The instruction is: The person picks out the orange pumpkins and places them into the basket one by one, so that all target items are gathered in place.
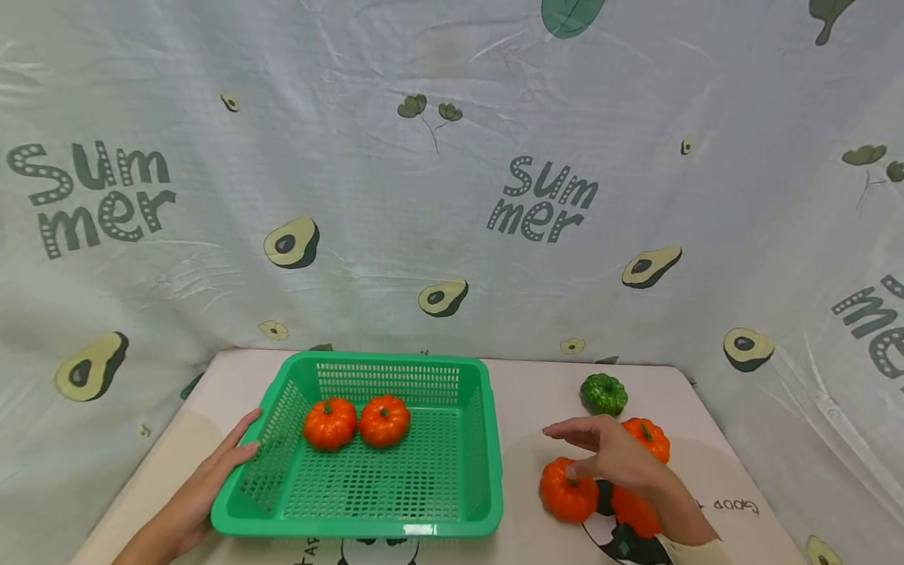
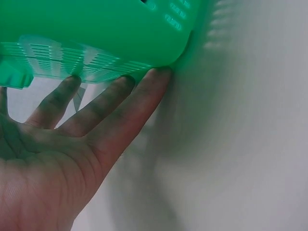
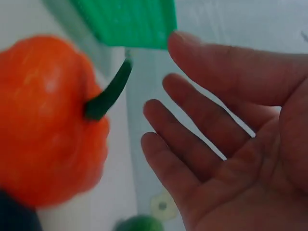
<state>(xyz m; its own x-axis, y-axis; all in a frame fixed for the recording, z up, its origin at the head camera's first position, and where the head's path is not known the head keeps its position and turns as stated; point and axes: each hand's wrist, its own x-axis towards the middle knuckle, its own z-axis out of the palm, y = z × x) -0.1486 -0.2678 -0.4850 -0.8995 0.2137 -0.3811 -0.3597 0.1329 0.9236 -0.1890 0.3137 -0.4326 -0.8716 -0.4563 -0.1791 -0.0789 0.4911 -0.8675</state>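
Note:
My left hand (image 1: 201, 486) touches the left side of a green plastic basket (image 1: 487, 439) with outstretched fingers; in the left wrist view the fingertips (image 2: 156, 79) lie against its slotted wall. Two orange pumpkins, one (image 1: 329, 424) beside the other (image 1: 384, 421), sit inside toward the back left. Above the table to the right, my right hand (image 1: 621, 455) holds nothing, thumb and fingers spread. It is close over an orange pumpkin (image 1: 568, 496) with a green stem (image 3: 109, 94). Two more orange pumpkins, one behind (image 1: 648, 438) and one in front (image 1: 636, 512), are partly hidden by this hand.
A green pumpkin (image 1: 603, 394) stands at the back right of the table. The pale tabletop (image 1: 526, 392) bears printed drawings and letters. A white curtain (image 1: 367, 196) printed with avocados and lettering hangs behind the table and along its sides.

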